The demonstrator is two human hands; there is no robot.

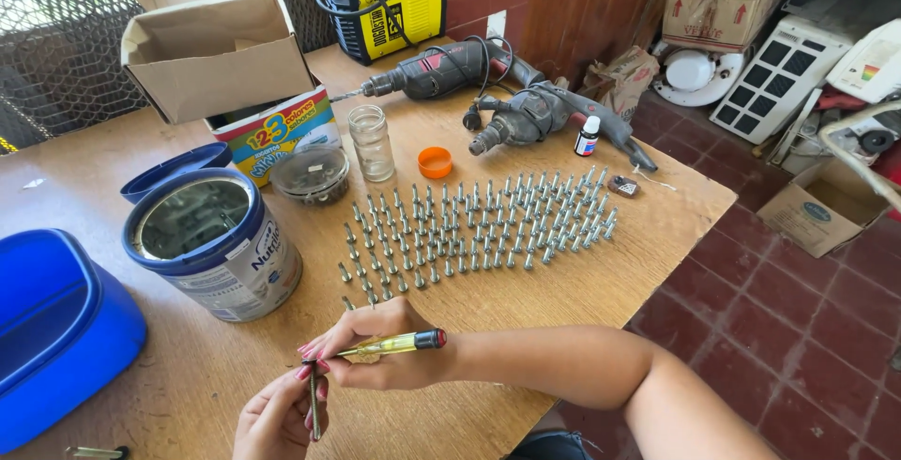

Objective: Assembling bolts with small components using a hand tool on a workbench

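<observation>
Sitting well beyond fingers: wooden table (pixel 657 225) carrying blue-rimmed tin (pixel 214 244), lid off, interior reading dark. Standing just past fingertips: rows of upright screws (pixel 479 225), many already lined up, judged bulk of work done; last row nearest hands looking incomplete. Right hand (pixel 380 357) pinching yellow-handled screwdriver (pixel 389 345), fingers clamped on handle. Left hand (pixel 277 420) gripping thin metal piece (pixel 314 408), fingers closing around it, tip meeting screwdriver. Cannot tell what remains in tin.

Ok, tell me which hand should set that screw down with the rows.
Probably left: the left hand pinches the screw, while the right hand is full with the yellow screwdriver.
</observation>
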